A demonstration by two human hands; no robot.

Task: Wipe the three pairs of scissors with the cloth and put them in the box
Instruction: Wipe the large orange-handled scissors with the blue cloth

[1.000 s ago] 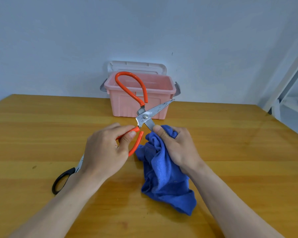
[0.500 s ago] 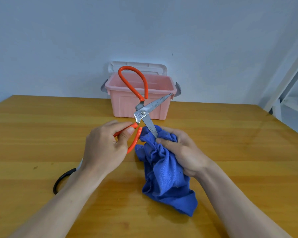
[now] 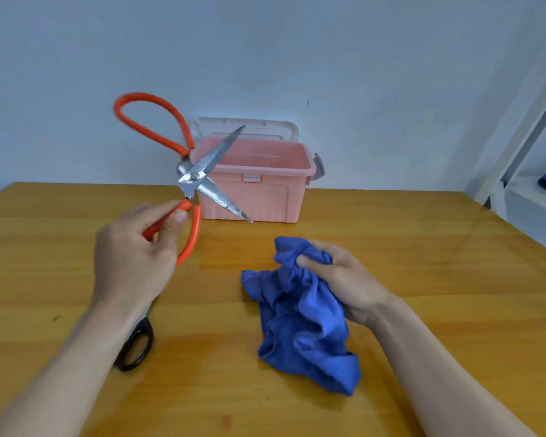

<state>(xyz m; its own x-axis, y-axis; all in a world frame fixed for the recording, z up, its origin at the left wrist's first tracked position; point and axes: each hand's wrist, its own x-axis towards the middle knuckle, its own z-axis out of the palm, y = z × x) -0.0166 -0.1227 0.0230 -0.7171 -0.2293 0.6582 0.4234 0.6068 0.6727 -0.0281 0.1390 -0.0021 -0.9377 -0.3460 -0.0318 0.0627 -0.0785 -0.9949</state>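
Note:
My left hand [image 3: 133, 257] grips the lower orange handle of the orange-handled scissors [image 3: 193, 177], held up above the table with the blades spread wide apart. Their upper handle loop rises at the left of the pink box [image 3: 259, 197], which stands open at the back of the table with its lid tipped behind it. My right hand [image 3: 338, 279] clutches the crumpled blue cloth [image 3: 303, 323], which lies on the wood to the right, apart from the blades. A pair of black-handled scissors [image 3: 136, 345] lies on the table, mostly hidden under my left forearm.
The wooden table [image 3: 423, 247] runs back to a pale wall. A white shelf frame [image 3: 524, 146] with a dark blue item on it stands off the table's right edge.
My left hand has lifted the orange scissors up and to the left, away from the cloth. My right hand has drawn the cloth off the blade and lowered it to the table.

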